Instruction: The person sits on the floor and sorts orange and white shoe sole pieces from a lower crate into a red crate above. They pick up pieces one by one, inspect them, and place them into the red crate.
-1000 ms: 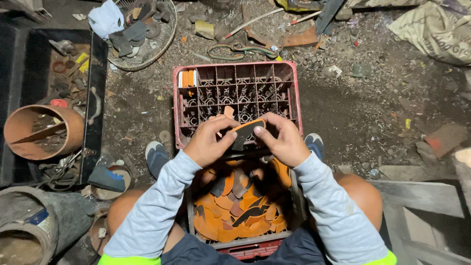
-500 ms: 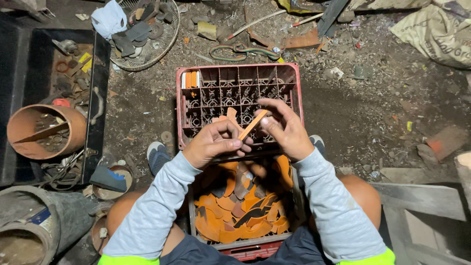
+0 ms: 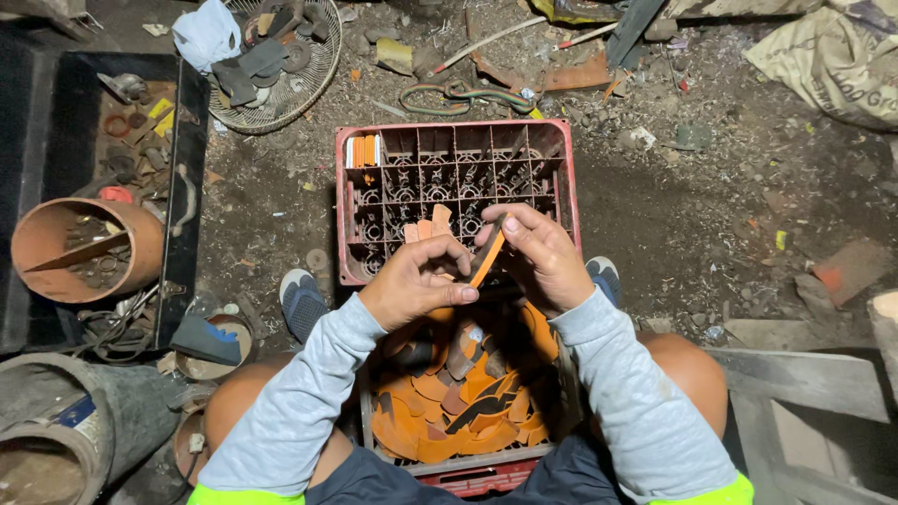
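Observation:
My left hand (image 3: 421, 281) and my right hand (image 3: 541, 254) both pinch a thin orange strip (image 3: 486, 258), held on edge above the near rim of a red divided crate (image 3: 348, 215). My left hand also clasps a few more orange pieces sticking up behind its fingers. One back-left cell of the crate holds a stack of orange strips (image 3: 363, 151). Between my knees a second red crate (image 3: 472, 472) is full of loose orange and black rubber offcuts (image 3: 463, 407).
A black tray (image 3: 182, 187) of scrap sits at the left with a brown pipe section (image 3: 84, 248) on it. A wire fan guard (image 3: 323, 65) with scraps lies at the back. Grey concrete slabs (image 3: 804, 383) stand right. Debris covers the dirt floor.
The orange strip has turned from nearly flat to steeply tilted on edge between both hands. My hands have shifted slightly nearer together.

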